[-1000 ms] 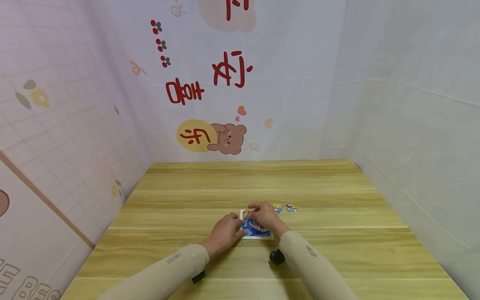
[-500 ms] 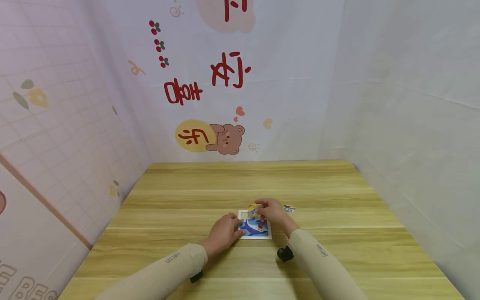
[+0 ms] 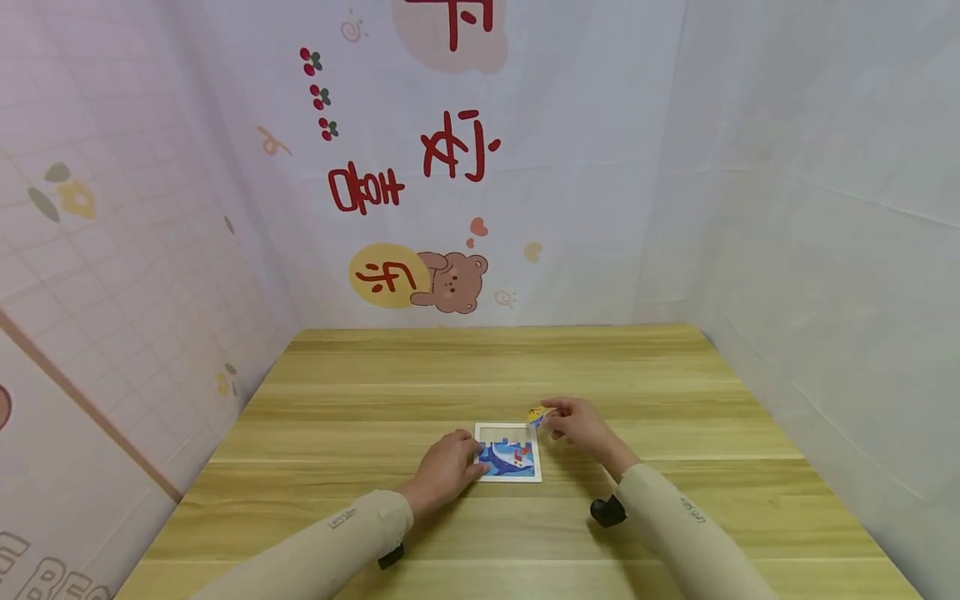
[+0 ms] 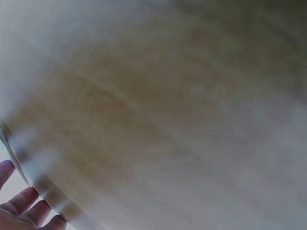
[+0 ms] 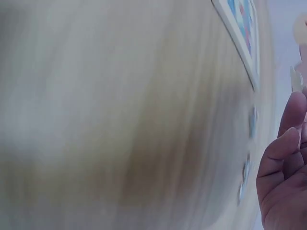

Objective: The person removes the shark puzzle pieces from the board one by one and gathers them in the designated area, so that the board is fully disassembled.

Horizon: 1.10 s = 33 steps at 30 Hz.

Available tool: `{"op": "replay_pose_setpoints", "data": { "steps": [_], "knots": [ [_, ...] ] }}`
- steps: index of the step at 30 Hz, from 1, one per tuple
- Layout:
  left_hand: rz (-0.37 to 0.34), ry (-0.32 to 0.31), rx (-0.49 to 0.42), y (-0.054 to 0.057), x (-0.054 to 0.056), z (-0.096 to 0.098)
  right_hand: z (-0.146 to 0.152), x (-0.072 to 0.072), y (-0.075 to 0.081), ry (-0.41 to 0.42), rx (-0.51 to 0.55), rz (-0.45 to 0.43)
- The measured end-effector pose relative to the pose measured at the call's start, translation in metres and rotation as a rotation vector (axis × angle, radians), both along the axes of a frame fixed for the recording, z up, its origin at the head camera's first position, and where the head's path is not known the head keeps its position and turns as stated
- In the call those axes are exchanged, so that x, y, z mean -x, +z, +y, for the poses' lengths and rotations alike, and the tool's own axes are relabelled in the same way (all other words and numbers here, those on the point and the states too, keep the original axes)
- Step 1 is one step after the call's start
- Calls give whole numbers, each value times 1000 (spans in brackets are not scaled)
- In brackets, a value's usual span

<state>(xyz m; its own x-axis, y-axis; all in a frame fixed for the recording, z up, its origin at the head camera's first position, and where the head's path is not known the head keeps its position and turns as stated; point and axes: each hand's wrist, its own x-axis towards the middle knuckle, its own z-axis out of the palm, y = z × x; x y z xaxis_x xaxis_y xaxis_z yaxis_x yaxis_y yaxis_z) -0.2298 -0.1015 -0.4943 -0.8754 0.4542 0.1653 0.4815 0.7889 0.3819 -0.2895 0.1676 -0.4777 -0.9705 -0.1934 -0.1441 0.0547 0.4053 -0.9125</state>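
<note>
Frame [image 5: 239,38] partly outside right wrist view

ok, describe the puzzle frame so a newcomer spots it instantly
On the wooden table, find the left hand; its fingers touch the puzzle frame. That is flat and squarish, part-filled with a blue picture. Its white border sets it apart from the yellow-and-blue piece in the right hand.

Bare tabletop [image 3: 495,367] gives a hand passage beyond the puzzle frame [image 3: 507,480] and on its near side, between the sleeves [image 3: 682,525]. The left hand [image 3: 444,463] blocks its left edge; the right hand [image 3: 581,425], pinching a yellow-and-blue piece [image 3: 536,416], crowds the far right corner.
</note>
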Motion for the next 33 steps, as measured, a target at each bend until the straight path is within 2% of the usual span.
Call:
{"op": "replay_pose_setpoints", "data": {
  "steps": [6,11,18,24,33],
  "knots": [
    [4,3,-10,-3,1,-1,42,9,3,-7,20,-4],
    [9,-13,-20,-3,0,-1,73,6,3,7,24,-8],
    [23,-16,-27,-6,2,-2,108,5,-9,-2,41,-59],
    [22,-13,-26,-7,2,-2,126,10,-13,-16,32,-86],
    [27,-14,-21,-7,2,-2,136,18,-17,63,36,-121]
  ]
}}
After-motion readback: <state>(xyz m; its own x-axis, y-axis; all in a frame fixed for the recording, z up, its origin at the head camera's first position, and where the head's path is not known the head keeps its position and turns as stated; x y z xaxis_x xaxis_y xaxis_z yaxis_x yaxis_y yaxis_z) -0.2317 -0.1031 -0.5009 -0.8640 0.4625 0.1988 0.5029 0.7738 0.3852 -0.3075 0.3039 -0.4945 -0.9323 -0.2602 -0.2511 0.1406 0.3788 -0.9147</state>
